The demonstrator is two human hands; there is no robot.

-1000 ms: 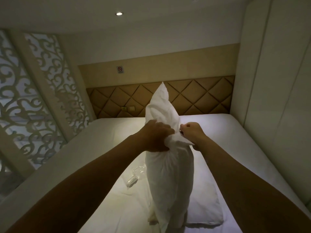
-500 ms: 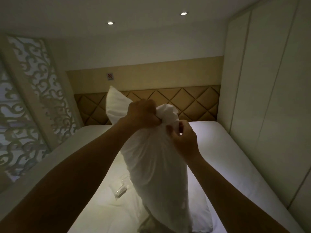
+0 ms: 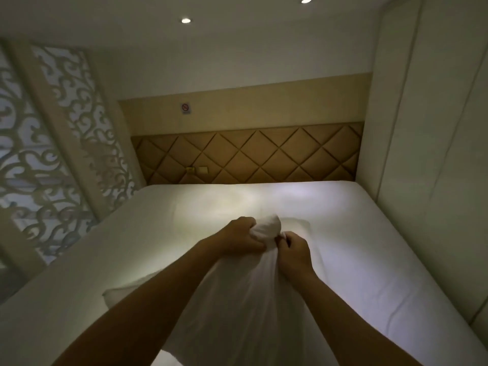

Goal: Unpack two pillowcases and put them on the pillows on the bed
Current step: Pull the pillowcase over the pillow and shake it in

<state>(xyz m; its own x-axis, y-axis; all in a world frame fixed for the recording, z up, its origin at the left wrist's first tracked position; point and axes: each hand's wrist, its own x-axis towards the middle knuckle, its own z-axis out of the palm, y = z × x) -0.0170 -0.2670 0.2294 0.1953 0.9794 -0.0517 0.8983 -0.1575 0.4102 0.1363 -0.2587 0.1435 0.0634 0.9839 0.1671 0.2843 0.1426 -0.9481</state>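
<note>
Clenches the left hand (image 3: pixel 241 240) on the bunched top of the stuffed pillowcase (image 3: pixel 237 299); pinches the cloth just beside it with the right hand (image 3: pixel 294 250). Carries it lower than a moment ago, tipped from upright to slanting over the bed (image 3: pixel 369 233), top toward the headboard (image 3: pixel 264 154). Suggests a seated filling; probably leaves only closing the end and laying it down.

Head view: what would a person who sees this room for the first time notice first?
First, in the centre, the left hand and the right hand both grip the bunched top of a white pillowcase, held over the white bed. Behind them, a tan diamond-quilted headboard runs along the far wall, and a white scrollwork screen fills the left side.
</note>
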